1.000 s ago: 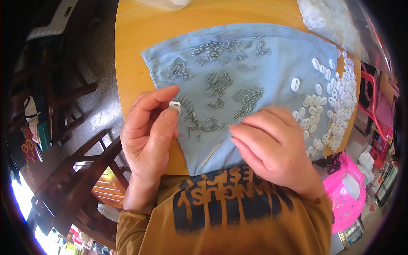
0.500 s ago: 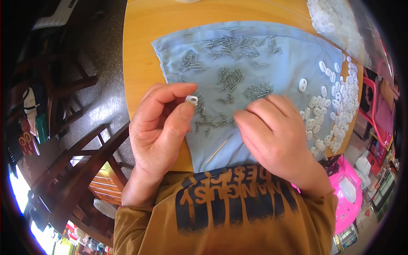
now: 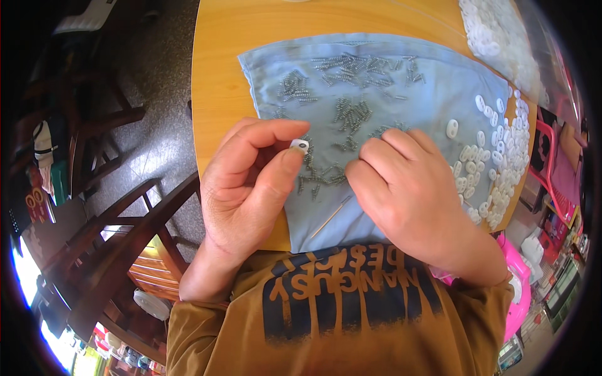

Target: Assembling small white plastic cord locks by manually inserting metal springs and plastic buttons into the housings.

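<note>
Between the thumb and index finger of my left hand [image 3: 248, 182] is a small white oval plastic piece [image 3: 301, 145], its hole facing up with something dark showing in it. My right hand [image 3: 404, 182] is closed just to the right, its fingertips pressed together low over the cloth; what they hold, if anything, is hidden. Small metal coil springs [image 3: 352, 114] lie in several loose heaps on the blue cloth [image 3: 282, 72], some partly covered by my hands. A thin wooden stick with a grey tip [image 3: 329, 219] rests on the cloth between my wrists.
Many white oval plastic pieces [image 3: 501, 150] with two holes are spread along the right of the cloth and table. A clear bag [image 3: 495, 37] of them stands at the far right. The yellow wooden table [image 3: 219, 81] ends at the left; a pink chair [image 3: 517, 288] is at the lower right.
The cloth and table have shifted slightly rightward in view. My left hand, still pinching the white piece, sits a little further right, and the piece's hole faces up more. My right hand stays closed.
</note>
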{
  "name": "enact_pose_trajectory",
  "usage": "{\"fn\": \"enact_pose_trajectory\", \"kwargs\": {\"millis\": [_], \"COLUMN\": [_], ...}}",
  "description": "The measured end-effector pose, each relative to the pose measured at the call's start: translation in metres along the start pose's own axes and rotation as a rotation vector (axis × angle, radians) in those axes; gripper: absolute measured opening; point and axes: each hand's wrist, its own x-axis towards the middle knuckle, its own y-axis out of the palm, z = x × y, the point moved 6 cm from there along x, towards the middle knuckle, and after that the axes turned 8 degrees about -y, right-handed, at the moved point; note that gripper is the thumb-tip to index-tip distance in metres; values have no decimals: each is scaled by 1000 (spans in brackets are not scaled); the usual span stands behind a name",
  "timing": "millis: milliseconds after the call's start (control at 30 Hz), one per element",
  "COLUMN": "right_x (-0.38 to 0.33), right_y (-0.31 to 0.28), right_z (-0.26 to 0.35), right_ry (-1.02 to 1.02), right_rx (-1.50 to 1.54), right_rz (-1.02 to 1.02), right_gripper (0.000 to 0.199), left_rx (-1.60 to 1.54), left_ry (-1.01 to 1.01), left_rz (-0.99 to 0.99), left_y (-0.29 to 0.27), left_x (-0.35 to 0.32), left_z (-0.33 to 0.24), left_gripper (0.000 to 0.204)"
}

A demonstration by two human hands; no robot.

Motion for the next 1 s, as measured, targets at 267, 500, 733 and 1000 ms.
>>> {"fn": "enact_pose_trajectory", "kwargs": {"millis": [267, 500, 733, 1000], "right_x": [3, -6, -27, -39], "right_y": [5, -11, -16, -17], "right_z": [-4, -14, -22, -24], "right_ry": [-17, 65, 323, 377], "right_rx": [34, 273, 1045, 1209], "right_rz": [33, -239, -453, -591], "right_gripper": [19, 23, 17, 16], "left_rx": [49, -28, -185, -200], "left_ry": [-1, 13, -125, -159], "left_rz": [-39, -34, 141, 188], "left_y": [-1, -2, 29, 47], "left_x": [1, -4, -14, -16], "left_z": [0, -3, -11, -4], "left_gripper": [20, 19, 19, 19]}}
